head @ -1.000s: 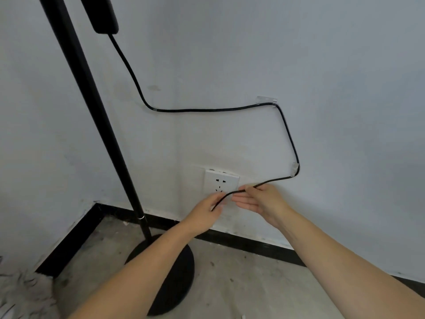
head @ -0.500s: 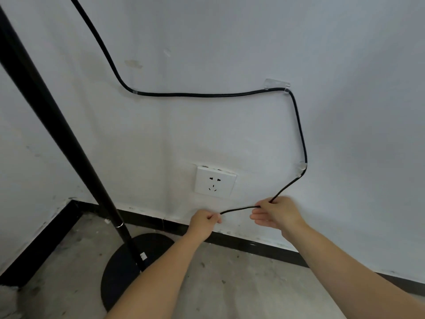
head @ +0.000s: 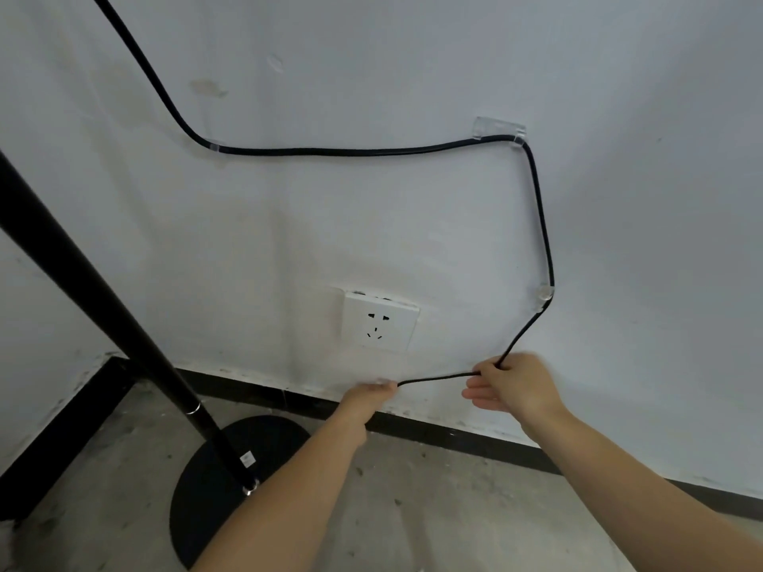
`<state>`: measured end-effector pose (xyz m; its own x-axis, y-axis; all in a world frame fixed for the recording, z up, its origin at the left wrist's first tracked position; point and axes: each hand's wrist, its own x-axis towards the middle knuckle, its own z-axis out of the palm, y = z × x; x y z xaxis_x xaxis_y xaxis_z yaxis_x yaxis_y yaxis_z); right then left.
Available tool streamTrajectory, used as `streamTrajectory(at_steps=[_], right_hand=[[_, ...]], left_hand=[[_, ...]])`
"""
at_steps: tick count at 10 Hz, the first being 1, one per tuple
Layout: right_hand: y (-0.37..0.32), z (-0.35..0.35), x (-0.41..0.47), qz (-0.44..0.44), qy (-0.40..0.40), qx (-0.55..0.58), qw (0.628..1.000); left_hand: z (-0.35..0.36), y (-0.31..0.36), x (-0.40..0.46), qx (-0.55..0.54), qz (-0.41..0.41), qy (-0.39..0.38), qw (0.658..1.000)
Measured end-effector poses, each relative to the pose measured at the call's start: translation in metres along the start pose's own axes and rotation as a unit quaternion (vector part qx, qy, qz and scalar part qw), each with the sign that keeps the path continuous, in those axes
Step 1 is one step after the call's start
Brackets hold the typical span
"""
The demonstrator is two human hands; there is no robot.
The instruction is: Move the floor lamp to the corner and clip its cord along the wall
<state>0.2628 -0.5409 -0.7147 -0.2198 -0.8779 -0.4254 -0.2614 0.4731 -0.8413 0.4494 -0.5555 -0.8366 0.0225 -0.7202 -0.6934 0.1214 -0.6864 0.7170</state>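
Note:
The black floor lamp pole (head: pixel 103 299) rises from a round black base (head: pixel 214 480) on the floor near the corner. Its black cord (head: pixel 351 151) runs down the white wall, through a small clear clip (head: pixel 215 147), a wider clear clip (head: pixel 498 129) and a round clear clip (head: pixel 544 294). Below that last clip the cord slopes down into my right hand (head: pixel 514 386), which pinches it. My left hand (head: pixel 369 396) grips the cord's end just above the skirting; the plug is hidden in the fist.
A white wall socket (head: pixel 379 320) sits above and between my hands. Black skirting (head: pixel 454 437) runs along the wall foot and turns at the corner (head: pixel 115 365) on the left. The floor is bare grey concrete (head: pixel 413 509).
Both hands have dropped from in front of the socket to below it, drawing the cord's end downwards. The view has tilted and moved closer to the wall.

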Motion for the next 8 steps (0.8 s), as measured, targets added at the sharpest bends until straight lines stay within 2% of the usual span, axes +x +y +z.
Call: streamTrajectory(at_steps=[1,2,3,4,6,7,8], right_hand=[[0.003,-0.005,0.000,-0.009,0.016,-0.022,1.000],[0.004,-0.007,0.000,-0.040,0.042,-0.126,0.990],[0.001,-0.008,0.002,-0.080,0.057,-0.281,0.955],[-0.003,-0.008,0.000,-0.087,0.052,-0.334,0.937],[-0.003,-0.019,-0.003,-0.060,0.048,-0.239,0.968],[-0.004,-0.021,-0.008,-0.046,0.033,-0.195,0.979],[-0.011,-0.023,-0.014,-0.038,0.019,-0.148,0.988]], left_hand=[[0.001,-0.010,0.000,-0.057,0.012,-0.028,0.998],[0.004,-0.022,0.001,-0.051,0.050,-0.001,0.997],[0.009,-0.023,-0.003,-0.050,0.045,0.027,0.997],[0.006,-0.020,-0.005,-0.034,0.042,0.045,0.998],[-0.004,-0.004,-0.026,0.150,0.127,0.053,0.979],[-0.012,0.003,-0.040,0.211,0.154,0.067,0.963],[-0.019,0.010,-0.051,0.213,0.209,0.121,0.946]])
